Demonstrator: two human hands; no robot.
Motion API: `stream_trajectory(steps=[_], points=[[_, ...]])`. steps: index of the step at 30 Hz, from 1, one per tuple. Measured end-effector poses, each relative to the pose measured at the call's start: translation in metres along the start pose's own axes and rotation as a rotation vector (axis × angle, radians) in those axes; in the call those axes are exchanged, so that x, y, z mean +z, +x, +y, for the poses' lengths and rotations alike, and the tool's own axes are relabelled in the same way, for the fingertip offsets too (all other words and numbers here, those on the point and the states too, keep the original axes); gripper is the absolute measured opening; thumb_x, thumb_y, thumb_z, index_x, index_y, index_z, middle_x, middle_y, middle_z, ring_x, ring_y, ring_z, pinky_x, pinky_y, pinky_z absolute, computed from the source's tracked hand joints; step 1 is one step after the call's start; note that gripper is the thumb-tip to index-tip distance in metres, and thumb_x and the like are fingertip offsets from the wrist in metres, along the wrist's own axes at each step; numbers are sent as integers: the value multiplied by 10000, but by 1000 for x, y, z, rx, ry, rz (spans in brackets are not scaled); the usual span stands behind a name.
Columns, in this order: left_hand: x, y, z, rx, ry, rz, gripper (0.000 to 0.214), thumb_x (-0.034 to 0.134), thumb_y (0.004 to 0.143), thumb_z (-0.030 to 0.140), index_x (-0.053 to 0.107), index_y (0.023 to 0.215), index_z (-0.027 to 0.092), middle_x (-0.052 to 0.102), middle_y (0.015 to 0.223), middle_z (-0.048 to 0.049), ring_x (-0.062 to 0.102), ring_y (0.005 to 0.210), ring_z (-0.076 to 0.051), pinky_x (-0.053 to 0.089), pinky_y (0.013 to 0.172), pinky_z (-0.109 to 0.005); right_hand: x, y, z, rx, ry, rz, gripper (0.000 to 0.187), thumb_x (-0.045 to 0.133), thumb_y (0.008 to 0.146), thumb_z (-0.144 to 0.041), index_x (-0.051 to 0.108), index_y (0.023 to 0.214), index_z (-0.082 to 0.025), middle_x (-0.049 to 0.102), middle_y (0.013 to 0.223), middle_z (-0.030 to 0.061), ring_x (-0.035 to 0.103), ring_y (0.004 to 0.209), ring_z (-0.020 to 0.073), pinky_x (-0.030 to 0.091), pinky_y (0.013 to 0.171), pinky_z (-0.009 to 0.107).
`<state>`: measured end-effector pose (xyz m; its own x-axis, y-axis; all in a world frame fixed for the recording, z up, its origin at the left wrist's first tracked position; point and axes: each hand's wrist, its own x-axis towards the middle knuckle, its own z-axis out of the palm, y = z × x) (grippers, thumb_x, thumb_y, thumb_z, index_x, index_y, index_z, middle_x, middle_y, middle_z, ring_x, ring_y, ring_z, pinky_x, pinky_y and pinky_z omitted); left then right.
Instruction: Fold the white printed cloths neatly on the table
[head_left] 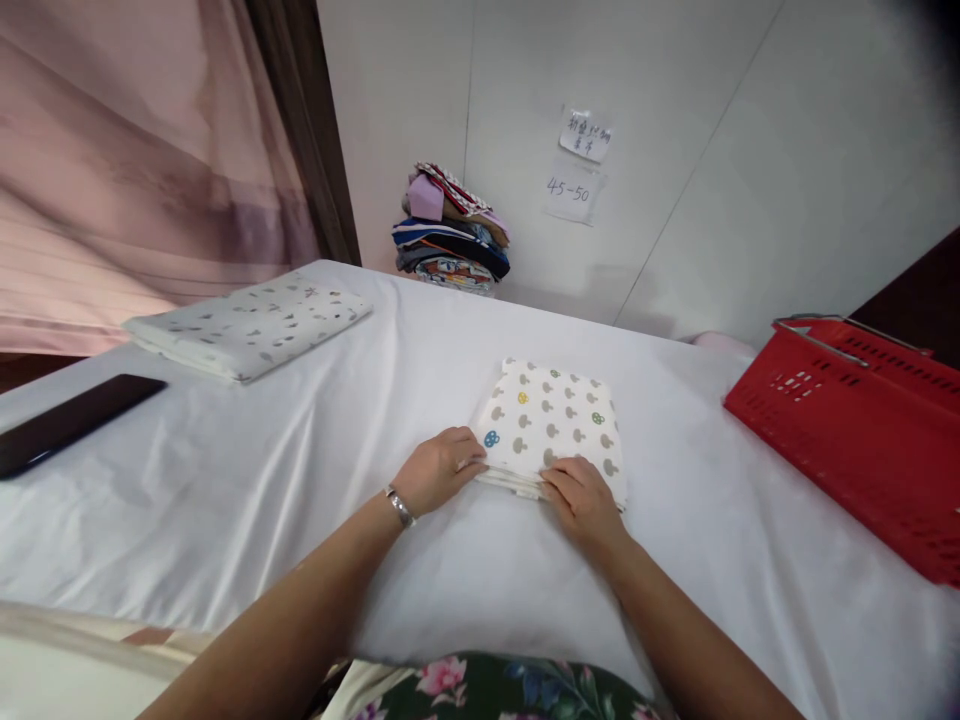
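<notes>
A small folded cream cloth [555, 420] printed with grey, blue, yellow and green mushrooms lies on the white sheet in front of me. My left hand [437, 470], with a bracelet at the wrist, grips the cloth's near left corner with curled fingers. My right hand [579, 497] pinches the near edge of the same cloth, fingers closed over the fold. Both hands rest low on the table surface.
A white-sheeted table [300, 470] fills the view. A larger folded patterned cloth [251, 325] lies at the far left, a dark phone [71, 420] nearer left. A pile of folded clothes [450, 235] stands against the wall. A red plastic basket [862, 425] sits at right.
</notes>
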<state>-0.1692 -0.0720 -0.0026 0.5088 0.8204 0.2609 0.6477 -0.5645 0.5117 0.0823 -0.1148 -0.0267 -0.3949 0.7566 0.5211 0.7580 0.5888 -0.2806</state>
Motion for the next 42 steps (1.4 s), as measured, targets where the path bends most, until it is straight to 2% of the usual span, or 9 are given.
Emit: stream_trajectory(steps=[5,10,15,19,23,27,33,39,42], points=[[-6,-1,-1,-64,-77,-69,191,465,825,311,626,883,228,604,956,-20,564,799,-143,442,727,-262,1,0,2,-14,-16,13,229,453,875,-228,615,1036,-219,594,896,63,541,817,180,449,722,340],[-4,-2,1,10,-10,-22,207,404,854,263,602,826,212,594,864,-18,551,754,-133,421,678,-250,3,-2,3,-9,28,39,240,431,880,-201,612,1036,-225,593,889,68,536,803,190,448,705,357],[-8,-3,6,0,-2,-18,169,410,837,216,568,780,203,572,810,-2,527,695,-118,400,632,-244,4,-3,3,-4,40,33,237,430,879,-198,611,1031,-220,590,886,67,532,799,188,444,708,354],[-7,-3,6,-58,-105,-60,66,507,785,256,553,795,211,548,838,4,518,686,-116,418,634,-242,1,-1,2,-2,16,-10,221,460,871,-237,609,1033,-218,587,895,64,527,810,186,438,725,353],[-2,-3,4,-97,-154,-55,155,595,710,252,522,840,207,514,907,-5,497,662,-110,426,615,-244,-1,0,1,-10,-11,-38,238,477,863,-271,604,1053,-205,582,901,72,525,822,196,436,725,354],[2,-2,5,-142,-135,-28,80,522,716,169,481,778,198,490,853,13,469,618,-90,404,594,-232,0,-1,2,-20,-8,-23,242,449,877,-271,603,1054,-211,584,904,75,524,812,194,434,726,358],[7,-1,9,-178,-106,29,126,483,669,106,453,754,194,478,773,22,459,612,-99,381,581,-226,0,0,1,-30,8,18,202,466,871,-228,618,1002,-199,589,885,67,531,809,182,436,716,342],[7,-2,14,-162,-52,80,156,443,656,66,424,739,197,494,750,24,455,616,-101,364,579,-220,2,-1,0,-39,44,64,200,461,872,-194,612,1003,-191,591,869,71,527,793,181,441,699,342],[6,-2,15,-154,0,64,160,426,656,63,408,741,198,500,765,18,447,606,-106,355,570,-226,4,-2,-1,-52,34,67,199,462,869,-186,612,1000,-188,593,861,74,524,781,183,440,692,345]])
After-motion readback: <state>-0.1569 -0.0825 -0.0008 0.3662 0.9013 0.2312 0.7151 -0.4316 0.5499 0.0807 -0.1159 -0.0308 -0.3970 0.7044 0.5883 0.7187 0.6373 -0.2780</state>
